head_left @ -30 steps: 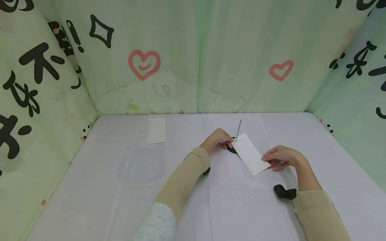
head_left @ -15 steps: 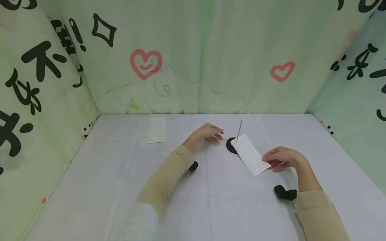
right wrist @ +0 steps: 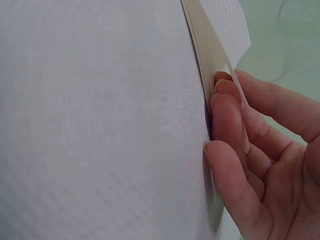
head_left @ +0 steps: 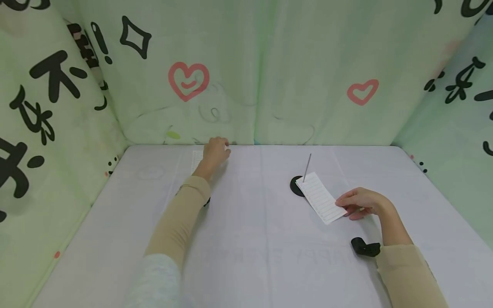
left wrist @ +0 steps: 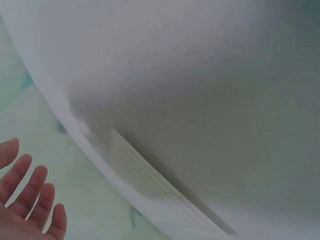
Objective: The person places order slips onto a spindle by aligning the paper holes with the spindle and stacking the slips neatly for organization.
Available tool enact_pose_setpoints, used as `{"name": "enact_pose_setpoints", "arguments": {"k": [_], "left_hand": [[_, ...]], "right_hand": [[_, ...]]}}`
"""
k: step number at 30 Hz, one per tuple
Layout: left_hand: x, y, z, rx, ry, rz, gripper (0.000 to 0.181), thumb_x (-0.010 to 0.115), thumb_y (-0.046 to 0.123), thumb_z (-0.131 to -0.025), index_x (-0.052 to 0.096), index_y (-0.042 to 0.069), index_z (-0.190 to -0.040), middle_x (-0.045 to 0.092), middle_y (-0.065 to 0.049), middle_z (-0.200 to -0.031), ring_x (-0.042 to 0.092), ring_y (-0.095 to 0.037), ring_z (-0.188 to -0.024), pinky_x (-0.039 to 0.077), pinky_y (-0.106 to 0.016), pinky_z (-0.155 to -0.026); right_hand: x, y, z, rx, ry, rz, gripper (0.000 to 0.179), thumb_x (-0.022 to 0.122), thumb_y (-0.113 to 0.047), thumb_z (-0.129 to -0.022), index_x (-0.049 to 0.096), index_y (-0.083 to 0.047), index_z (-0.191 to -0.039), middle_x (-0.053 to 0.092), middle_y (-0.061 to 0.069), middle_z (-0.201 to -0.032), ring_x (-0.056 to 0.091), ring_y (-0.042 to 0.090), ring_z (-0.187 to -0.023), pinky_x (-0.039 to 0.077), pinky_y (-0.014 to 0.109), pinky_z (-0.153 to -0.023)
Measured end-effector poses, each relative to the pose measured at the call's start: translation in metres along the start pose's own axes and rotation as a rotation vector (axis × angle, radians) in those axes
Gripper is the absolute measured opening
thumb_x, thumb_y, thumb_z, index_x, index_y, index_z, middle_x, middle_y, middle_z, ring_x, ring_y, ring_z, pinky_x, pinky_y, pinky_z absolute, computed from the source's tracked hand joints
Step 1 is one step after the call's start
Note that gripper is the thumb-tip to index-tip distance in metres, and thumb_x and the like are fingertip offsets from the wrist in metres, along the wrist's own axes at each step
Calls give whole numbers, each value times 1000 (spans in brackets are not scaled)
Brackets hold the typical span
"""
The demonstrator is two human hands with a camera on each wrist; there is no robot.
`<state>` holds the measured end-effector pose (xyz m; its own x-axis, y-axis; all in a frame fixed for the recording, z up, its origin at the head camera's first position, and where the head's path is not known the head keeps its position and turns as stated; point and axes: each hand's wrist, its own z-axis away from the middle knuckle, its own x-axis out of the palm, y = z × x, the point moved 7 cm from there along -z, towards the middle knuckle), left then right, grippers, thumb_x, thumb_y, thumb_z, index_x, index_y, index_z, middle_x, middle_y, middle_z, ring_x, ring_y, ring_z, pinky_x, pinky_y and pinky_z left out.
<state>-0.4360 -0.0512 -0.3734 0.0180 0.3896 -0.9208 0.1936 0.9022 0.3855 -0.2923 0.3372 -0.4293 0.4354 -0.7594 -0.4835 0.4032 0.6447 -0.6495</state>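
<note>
A thin metal spike [head_left: 307,167] rises from a round black base [head_left: 295,187] right of the table's middle. Lined white paper [head_left: 319,196] is on the spike at its upper end. At the lower right corner my right hand [head_left: 362,203] pinches that paper; in the right wrist view lined paper [right wrist: 230,30] passes between the fingers, and one lined layer lies behind another. My left hand [head_left: 215,155] hovers near a second lined slip [head_left: 197,158] at the back left and partly covers it. In the left wrist view the fingers [left wrist: 30,192] are spread, apart from the slip [left wrist: 160,185].
A white cloth [head_left: 239,256] covers the table. Green printed curtains [head_left: 308,64] stand along its back and sides. A black wrist-worn piece [head_left: 365,248] sticks out by the right cuff.
My left hand has left the paper at the spike and moved left and back to the second slip. My right hand still holds the corner of the paper, almost unmoved.
</note>
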Motion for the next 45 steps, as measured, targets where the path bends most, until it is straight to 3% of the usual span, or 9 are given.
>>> {"name": "enact_pose_setpoints", "arguments": {"k": [7,15,20,28,39,45], "left_hand": [[-8,-53,3,-57,12,-197,36,53,16,-91,50,3,-125,48,-15,-126,40,-33,-118,33,-49,-97],[-10,-79,20,-129,-68,-242,48,48,15,-93,36,-1,-136,36,-20,-140,27,-37,-130,20,-55,-104],[-9,-87,22,-170,-103,-223,51,44,19,-96,28,-4,-139,28,-22,-143,21,-37,-132,17,-55,-105],[-10,-91,23,-193,-87,-219,51,43,25,-97,30,-2,-139,29,-20,-143,21,-38,-131,19,-55,-103],[-14,-89,31,-185,-69,-282,48,41,29,-98,37,-1,-135,33,-21,-140,26,-40,-129,19,-56,-103],[-10,-84,32,-151,-86,-313,51,39,33,-98,35,-2,-136,32,-23,-140,25,-41,-129,17,-58,-103]], "right_hand": [[-1,1,0,-2,1,0,35,65,-26,-85,62,2,-105,62,3,-76,59,15,-67,52,29,-63],[0,1,-1,-2,10,6,37,65,-26,-85,62,3,-106,62,3,-76,59,15,-67,53,30,-63],[-1,1,0,-2,6,6,36,65,-26,-85,62,3,-106,62,3,-76,59,15,-67,52,29,-63],[0,0,1,-12,6,0,35,65,-25,-85,62,3,-105,63,3,-76,59,15,-67,53,29,-62],[-1,0,-1,-13,-4,2,34,65,-25,-85,63,3,-105,62,3,-76,59,15,-67,52,29,-63],[0,1,-1,-17,-9,-2,34,64,-24,-85,62,3,-105,63,3,-76,60,15,-68,52,30,-63]]}}
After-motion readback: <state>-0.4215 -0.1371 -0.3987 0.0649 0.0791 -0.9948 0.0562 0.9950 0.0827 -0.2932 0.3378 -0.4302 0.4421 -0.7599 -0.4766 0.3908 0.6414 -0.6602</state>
